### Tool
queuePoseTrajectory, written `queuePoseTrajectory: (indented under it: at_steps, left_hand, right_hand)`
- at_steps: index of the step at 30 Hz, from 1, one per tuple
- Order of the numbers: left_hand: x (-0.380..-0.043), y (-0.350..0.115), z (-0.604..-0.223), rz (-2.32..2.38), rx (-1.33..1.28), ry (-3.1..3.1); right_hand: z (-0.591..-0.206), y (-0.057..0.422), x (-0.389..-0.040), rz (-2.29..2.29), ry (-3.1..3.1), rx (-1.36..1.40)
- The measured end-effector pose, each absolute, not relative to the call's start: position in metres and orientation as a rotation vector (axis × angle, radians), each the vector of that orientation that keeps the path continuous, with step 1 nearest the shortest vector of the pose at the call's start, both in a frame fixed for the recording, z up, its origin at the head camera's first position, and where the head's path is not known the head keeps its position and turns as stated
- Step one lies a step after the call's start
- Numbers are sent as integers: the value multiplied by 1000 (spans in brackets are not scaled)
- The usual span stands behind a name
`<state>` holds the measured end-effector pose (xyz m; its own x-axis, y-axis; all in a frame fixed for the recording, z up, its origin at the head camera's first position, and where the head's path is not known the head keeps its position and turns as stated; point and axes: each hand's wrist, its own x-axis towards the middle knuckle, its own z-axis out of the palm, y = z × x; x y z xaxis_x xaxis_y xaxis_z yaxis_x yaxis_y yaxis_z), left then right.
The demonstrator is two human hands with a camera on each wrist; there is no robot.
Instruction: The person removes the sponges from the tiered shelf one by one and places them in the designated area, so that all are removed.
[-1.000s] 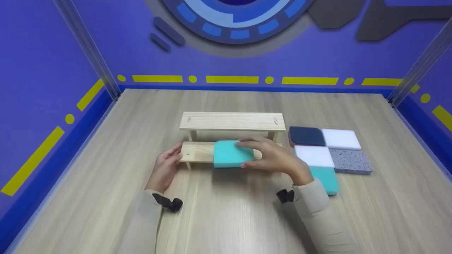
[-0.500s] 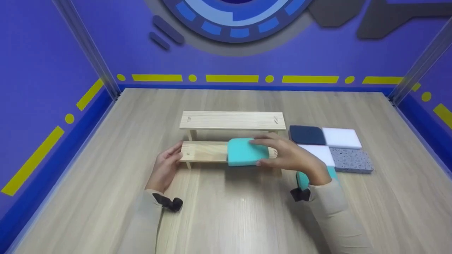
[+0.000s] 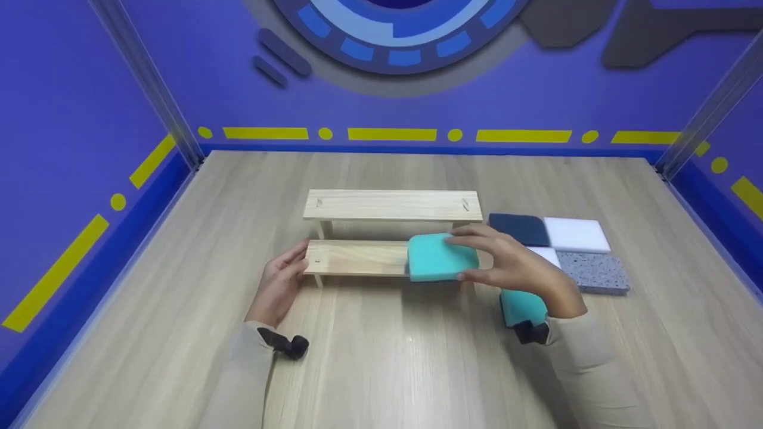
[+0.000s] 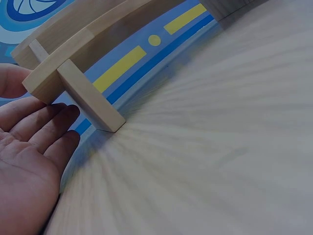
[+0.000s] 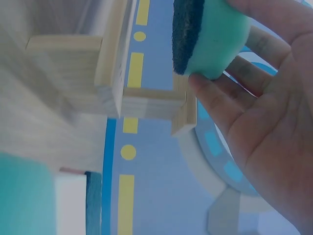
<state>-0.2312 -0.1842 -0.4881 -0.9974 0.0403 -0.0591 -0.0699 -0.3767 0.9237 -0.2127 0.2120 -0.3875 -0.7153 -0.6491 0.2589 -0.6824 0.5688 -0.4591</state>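
A two-tier wooden step rack stands mid-table, its lower board (image 3: 357,258) in front of its higher board (image 3: 390,205). At the lower board's left end, my left hand (image 3: 278,281) pinches the wood, thumb above and fingers beneath, as the left wrist view also shows. My right hand (image 3: 506,262) holds a teal sponge (image 3: 442,257) by its right side, over the right part of that board. Its dark scouring layer (image 5: 187,34) faces down, and the right wrist view shows a gap between it and the board. The lower board's right end is hidden from the head view.
Right of the rack lie a dark sponge (image 3: 518,229), a white sponge (image 3: 577,235), a speckled grey sponge (image 3: 592,271), a partly covered white sponge (image 3: 543,255) and another teal sponge (image 3: 523,307). Blue panels (image 3: 381,107) wall the table (image 3: 381,357) at back and sides.
My right hand has carried the teal sponge rightward along the lower board, from its middle to its right end. The left hand keeps its hold on the left end.
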Motion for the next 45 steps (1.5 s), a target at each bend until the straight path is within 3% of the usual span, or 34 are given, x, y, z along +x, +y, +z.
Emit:
queuePoseTrajectory:
  at_steps: [26,45]
  left_hand:
    - [-231,-186,-488,2501,-2,1742]
    - [-230,-186,-489,2522,-2,1731]
  right_hand:
    - [-386,256,-197,843,-2861,937]
    - [-386,296,-188,773,-2807,933]
